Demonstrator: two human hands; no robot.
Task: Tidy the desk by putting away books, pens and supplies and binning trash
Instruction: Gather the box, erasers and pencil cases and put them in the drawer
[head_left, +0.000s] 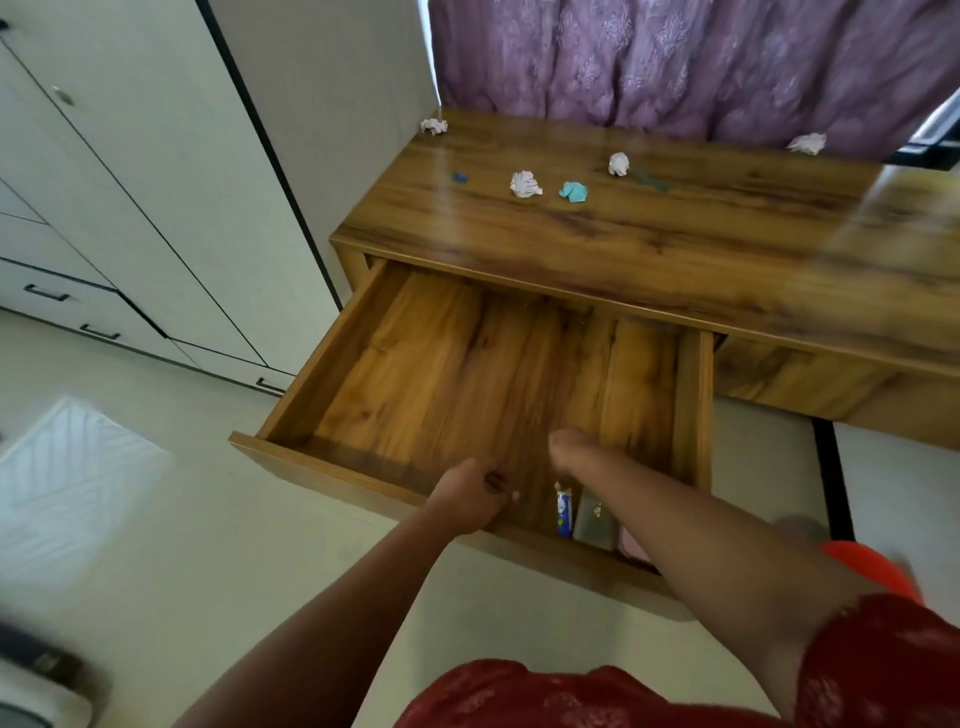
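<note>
Wide wooden desk drawer (467, 374) stands pulled out. Left hand (475, 501) grips its front edge, fingers curled over the rim. Right hand (571, 449) reaches down inside, wrist bent; cannot tell whether its fingers hold anything. Small supplies (566, 512) lie at the drawer's front right corner. Crumpled white paper balls (525, 184) and a teal scrap (573, 192) sit on the wood-grain desktop (675, 228): likely light, soft, easily pinched anywhere.

A home bedroom is showing here: a white wardrobe (130, 208) with drawers is standing beside a wooden desk (649, 223), a purple patterned curtain (675, 62) is hanging behind the desk, and pale floor tiles (208, 519) are lying below.
</note>
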